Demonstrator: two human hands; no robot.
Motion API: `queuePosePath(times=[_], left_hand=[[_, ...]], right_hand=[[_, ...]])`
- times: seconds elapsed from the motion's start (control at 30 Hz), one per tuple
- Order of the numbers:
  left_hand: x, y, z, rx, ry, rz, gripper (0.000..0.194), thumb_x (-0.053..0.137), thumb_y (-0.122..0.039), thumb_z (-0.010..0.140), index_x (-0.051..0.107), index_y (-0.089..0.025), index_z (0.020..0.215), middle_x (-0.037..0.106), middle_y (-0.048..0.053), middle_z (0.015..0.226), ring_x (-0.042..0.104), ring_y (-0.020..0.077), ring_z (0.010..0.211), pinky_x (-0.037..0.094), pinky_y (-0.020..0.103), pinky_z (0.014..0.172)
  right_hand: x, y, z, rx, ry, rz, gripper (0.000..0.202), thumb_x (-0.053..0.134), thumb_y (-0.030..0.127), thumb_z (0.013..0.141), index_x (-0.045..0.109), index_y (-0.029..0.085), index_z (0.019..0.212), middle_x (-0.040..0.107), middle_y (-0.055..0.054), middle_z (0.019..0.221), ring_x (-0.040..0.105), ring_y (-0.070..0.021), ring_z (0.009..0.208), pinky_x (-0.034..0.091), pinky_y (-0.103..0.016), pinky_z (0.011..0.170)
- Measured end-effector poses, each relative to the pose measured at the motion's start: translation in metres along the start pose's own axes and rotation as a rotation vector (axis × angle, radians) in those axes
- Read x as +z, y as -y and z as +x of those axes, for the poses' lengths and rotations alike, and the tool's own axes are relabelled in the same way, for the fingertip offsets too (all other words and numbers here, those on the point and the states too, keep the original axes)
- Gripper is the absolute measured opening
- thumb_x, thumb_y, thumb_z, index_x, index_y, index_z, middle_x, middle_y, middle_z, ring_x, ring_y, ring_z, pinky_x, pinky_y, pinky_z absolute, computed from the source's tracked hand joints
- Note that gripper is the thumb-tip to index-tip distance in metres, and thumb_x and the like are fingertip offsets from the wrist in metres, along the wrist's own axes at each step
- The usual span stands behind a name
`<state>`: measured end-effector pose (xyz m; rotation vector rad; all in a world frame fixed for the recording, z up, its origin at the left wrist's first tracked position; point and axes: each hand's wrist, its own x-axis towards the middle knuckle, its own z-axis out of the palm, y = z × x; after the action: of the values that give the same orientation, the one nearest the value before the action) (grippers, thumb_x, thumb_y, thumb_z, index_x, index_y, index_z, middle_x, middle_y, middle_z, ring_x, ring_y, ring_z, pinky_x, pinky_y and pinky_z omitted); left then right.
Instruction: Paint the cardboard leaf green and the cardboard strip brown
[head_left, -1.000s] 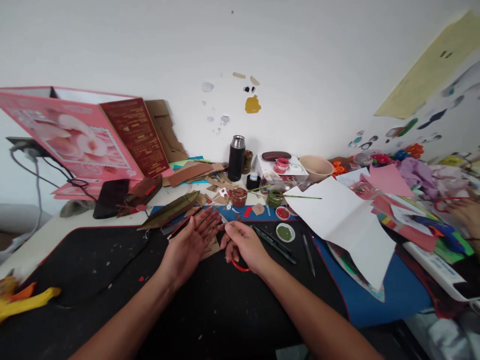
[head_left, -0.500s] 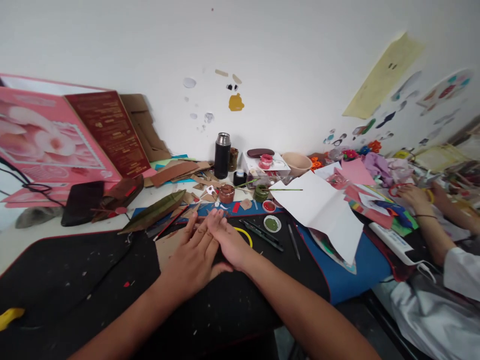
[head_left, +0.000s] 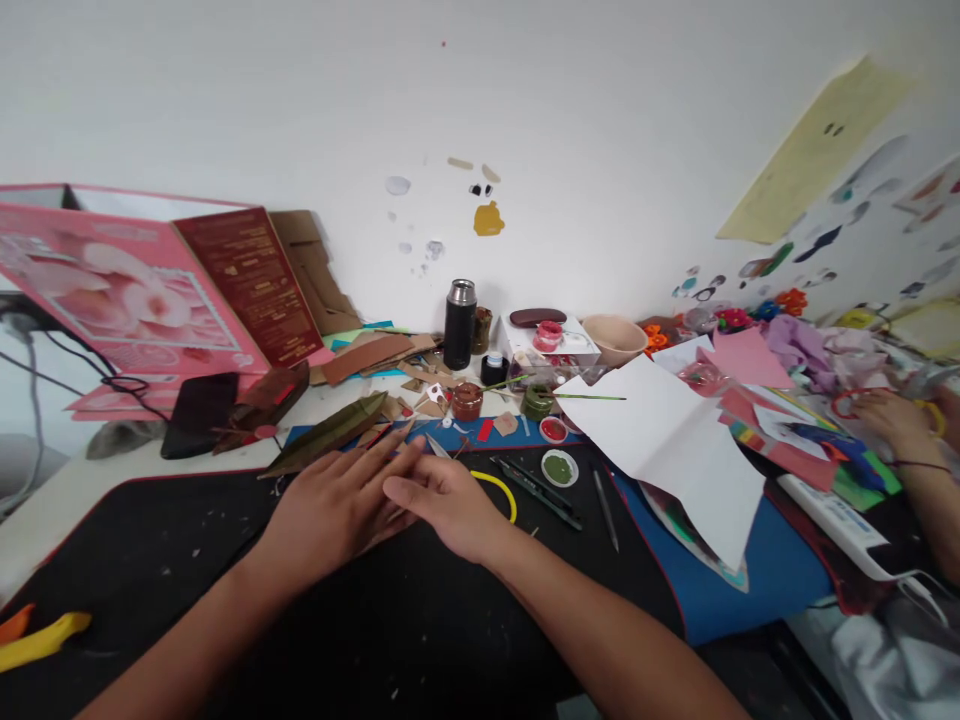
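My left hand (head_left: 334, 500) is over the black mat, its fingers stretched forward to the right. My right hand (head_left: 450, 505) meets it, thumb pointing left across the left fingertips and its other fingers partly hidden. Whatever lies between or under the two hands cannot be made out. Just behind my right hand a yellow loop handle (head_left: 511, 498) lies on the mat, partly covered. Several dark pens (head_left: 538, 490) rest to its right, beside a small white lid of green paint (head_left: 559, 468).
Jars of brown paint (head_left: 467, 401) and green paint (head_left: 537, 401), a black flask (head_left: 459, 330) and cardboard scraps stand behind. A large leaf (head_left: 330, 437) lies left. White paper (head_left: 667, 430) spreads right, near a power strip (head_left: 832, 520) and another person's hand (head_left: 892, 415).
My left hand has shifted left and turned, and my right thumb now lies across its fingers. The cardboard piece under my left hand no longer shows. The view has swung left.
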<state>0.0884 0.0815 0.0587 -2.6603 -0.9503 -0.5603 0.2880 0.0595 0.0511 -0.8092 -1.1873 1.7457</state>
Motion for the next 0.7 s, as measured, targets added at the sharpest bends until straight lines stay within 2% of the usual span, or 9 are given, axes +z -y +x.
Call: queuePosePath(times=[0.07, 0.13, 0.2, 0.3, 0.37, 0.43, 0.53, 0.57, 0.7], left_hand=[[-0.002, 0.014, 0.017, -0.069, -0.005, -0.117, 0.063, 0.046, -0.056, 0.108, 0.058, -0.015, 0.154, 0.080, 0.018, 0.125, 0.079, 0.0321, 0.101, 0.061, 0.042, 0.081], [-0.004, 0.024, 0.040, -0.108, 0.036, -0.252, 0.064, 0.048, -0.063, 0.105, 0.064, -0.018, 0.147, 0.079, 0.016, 0.129, 0.076, 0.0340, 0.113, 0.060, 0.045, 0.092], [-0.004, 0.030, 0.066, -0.117, 0.113, -0.387, 0.062, 0.051, -0.062, 0.104, 0.064, -0.020, 0.147, 0.077, 0.015, 0.135, 0.074, 0.0323, 0.119, 0.058, 0.045, 0.098], [0.000, 0.039, 0.110, -0.087, 0.286, -0.603, 0.052, 0.060, -0.059, 0.101, 0.068, -0.029, 0.142, 0.079, 0.007, 0.132, 0.076, 0.0255, 0.113, 0.058, 0.036, 0.095], [0.010, 0.053, 0.140, -0.097, 0.323, -0.700, 0.044, 0.053, -0.052, 0.106, 0.071, -0.028, 0.138, 0.078, 0.005, 0.133, 0.075, 0.0221, 0.113, 0.057, 0.032, 0.095], [0.026, 0.070, 0.168, -0.210, 0.293, -0.612, 0.045, 0.042, -0.043, 0.109, 0.074, -0.022, 0.132, 0.082, 0.007, 0.120, 0.076, 0.0196, 0.101, 0.056, 0.029, 0.088], [0.057, 0.091, 0.202, -0.232, 0.420, -0.252, 0.038, 0.047, -0.034, 0.106, 0.078, -0.024, 0.124, 0.083, 0.006, 0.119, 0.076, 0.0191, 0.098, 0.053, 0.027, 0.084], [0.067, 0.095, 0.211, -0.181, 0.497, -0.148, 0.037, 0.047, -0.032, 0.105, 0.078, -0.025, 0.126, 0.083, 0.005, 0.120, 0.076, 0.0191, 0.100, 0.053, 0.026, 0.084], [0.102, 0.090, 0.236, -0.115, 0.593, -0.063, 0.033, 0.052, -0.031, 0.101, 0.082, -0.023, 0.114, 0.084, 0.010, 0.109, 0.077, 0.0248, 0.097, 0.053, 0.030, 0.082]], right_hand=[[-0.005, 0.009, -0.002, -0.044, 0.031, 0.091, 0.051, 0.084, 0.060, 0.084, 0.075, 0.018, 0.111, 0.078, -0.009, 0.110, 0.076, -0.0249, 0.096, 0.063, -0.031, 0.069], [-0.013, 0.017, -0.006, -0.074, 0.038, 0.159, 0.046, 0.083, 0.055, 0.088, 0.074, 0.020, 0.117, 0.076, -0.010, 0.121, 0.079, -0.0224, 0.088, 0.062, -0.028, 0.062], [-0.023, 0.023, -0.012, -0.084, 0.025, 0.223, 0.049, 0.080, 0.053, 0.091, 0.071, 0.022, 0.128, 0.075, -0.010, 0.125, 0.080, -0.0191, 0.074, 0.060, -0.026, 0.056], [-0.042, 0.024, -0.022, -0.077, -0.055, 0.299, 0.058, 0.081, 0.052, 0.091, 0.064, 0.023, 0.139, 0.079, -0.010, 0.115, 0.080, -0.0186, 0.068, 0.058, -0.022, 0.052], [-0.054, 0.017, -0.029, -0.006, -0.022, 0.322, 0.055, 0.078, 0.056, 0.093, 0.067, 0.017, 0.131, 0.082, -0.012, 0.099, 0.080, -0.0210, 0.068, 0.056, -0.022, 0.050], [-0.064, 0.007, -0.036, 0.069, 0.056, 0.321, 0.055, 0.075, 0.062, 0.093, 0.072, 0.010, 0.108, 0.081, -0.015, 0.086, 0.078, -0.0211, 0.062, 0.052, -0.021, 0.045], [-0.074, -0.012, -0.042, 0.142, 0.144, 0.296, 0.059, 0.079, 0.066, 0.087, 0.072, 0.010, 0.104, 0.079, -0.013, 0.078, 0.076, -0.0210, 0.061, 0.052, -0.023, 0.048], [-0.076, -0.017, -0.043, 0.144, 0.139, 0.281, 0.060, 0.080, 0.068, 0.086, 0.073, 0.010, 0.101, 0.078, -0.013, 0.077, 0.074, -0.0198, 0.060, 0.051, -0.022, 0.049], [-0.083, -0.027, -0.044, 0.089, 0.045, 0.203, 0.060, 0.087, 0.068, 0.077, 0.076, 0.010, 0.087, 0.077, -0.011, 0.079, 0.070, -0.0148, 0.064, 0.047, -0.020, 0.057]])
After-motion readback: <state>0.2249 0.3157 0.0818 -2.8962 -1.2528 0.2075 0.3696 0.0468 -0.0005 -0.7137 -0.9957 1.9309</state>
